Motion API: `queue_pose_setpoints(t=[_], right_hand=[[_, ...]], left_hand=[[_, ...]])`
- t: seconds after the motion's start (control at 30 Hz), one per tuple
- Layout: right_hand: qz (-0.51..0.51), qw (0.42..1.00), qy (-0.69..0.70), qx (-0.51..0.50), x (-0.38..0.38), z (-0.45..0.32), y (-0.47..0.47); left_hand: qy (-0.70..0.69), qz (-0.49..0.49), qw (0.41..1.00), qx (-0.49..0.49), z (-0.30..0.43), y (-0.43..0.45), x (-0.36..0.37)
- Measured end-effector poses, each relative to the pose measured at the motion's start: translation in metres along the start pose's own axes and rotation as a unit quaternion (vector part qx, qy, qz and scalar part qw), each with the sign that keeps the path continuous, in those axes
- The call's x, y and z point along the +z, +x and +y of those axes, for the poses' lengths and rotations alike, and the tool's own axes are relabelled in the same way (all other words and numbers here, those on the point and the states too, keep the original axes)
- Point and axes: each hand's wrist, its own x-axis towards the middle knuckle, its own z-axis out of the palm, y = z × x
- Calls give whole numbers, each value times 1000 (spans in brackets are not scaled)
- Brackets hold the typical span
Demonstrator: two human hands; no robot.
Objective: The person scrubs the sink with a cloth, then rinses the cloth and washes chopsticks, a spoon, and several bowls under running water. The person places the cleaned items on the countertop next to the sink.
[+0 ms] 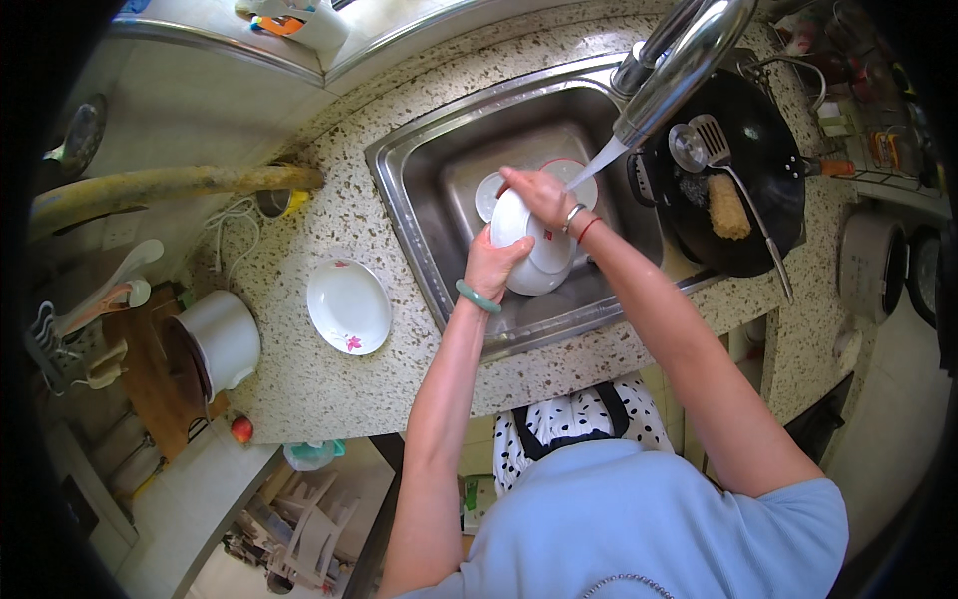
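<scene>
Over the stainless steel sink (441, 281), my left hand (498, 262) grips a white ceramic dish (535, 273) at its lower left side, with the thumb across its underside. My right hand (537, 196) lies on the upper edge of the same dish, fingers bent over the rim; whether it grips or only touches is not clear. Water runs from the chrome faucet (673, 78) beside my right hand. Lower in the basin rest a small white dish (486, 196) and a red-rimmed dish (584, 183), both partly hidden by my hands.
Right of the basin, a black wok (756, 150) holds a slotted metal spatula (711, 138), a metal ladle (687, 148) and a tan scrubber (727, 208). An oval white plate (349, 307) lies on the speckled counter, left. Farther left are a metal pot (221, 341) and a red fruit (242, 429).
</scene>
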Motion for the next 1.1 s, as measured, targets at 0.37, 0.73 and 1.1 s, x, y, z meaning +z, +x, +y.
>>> queue_pose_setpoints(t=[0.37,0.73,1.1], right_hand=[[18,715,690,113,-6,23,-101],[142,681,709,112,3,32,-98],[136,767,619,103,-6,-19,-102]], left_hand=[[105,99,986,83,-3,64,-31],[629,58,676,378,-31,42,70],[486,178,851,88,-26,54,-57]])
